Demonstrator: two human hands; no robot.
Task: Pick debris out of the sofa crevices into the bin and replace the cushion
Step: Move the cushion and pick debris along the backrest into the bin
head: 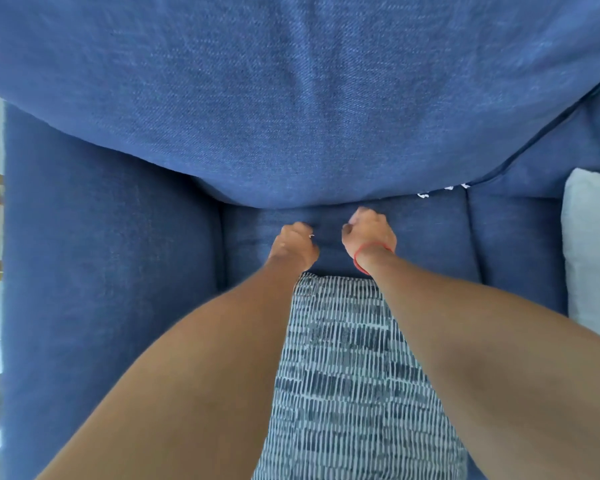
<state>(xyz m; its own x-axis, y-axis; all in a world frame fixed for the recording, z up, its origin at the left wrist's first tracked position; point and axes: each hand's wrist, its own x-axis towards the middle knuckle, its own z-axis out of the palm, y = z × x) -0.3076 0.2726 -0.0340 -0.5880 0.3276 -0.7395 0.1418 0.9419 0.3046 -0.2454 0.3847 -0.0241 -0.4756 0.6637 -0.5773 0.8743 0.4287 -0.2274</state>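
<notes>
Seat cushion (430, 244) is gripped mid-frame by curled left hand (293, 245) and right hand (368, 233); white debris (426, 194) up-right of them risks being buried if the cushion is shoved back.

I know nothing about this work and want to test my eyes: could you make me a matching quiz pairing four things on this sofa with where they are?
Things:
1 patterned pillow
2 red band
3 pale cushion
4 white bits

Places:
A far right edge of the view
B just under the lower edge of the big blue cushion
C bottom middle of the view
D round the right wrist

Pairs: 1-C, 2-D, 3-A, 4-B
</notes>
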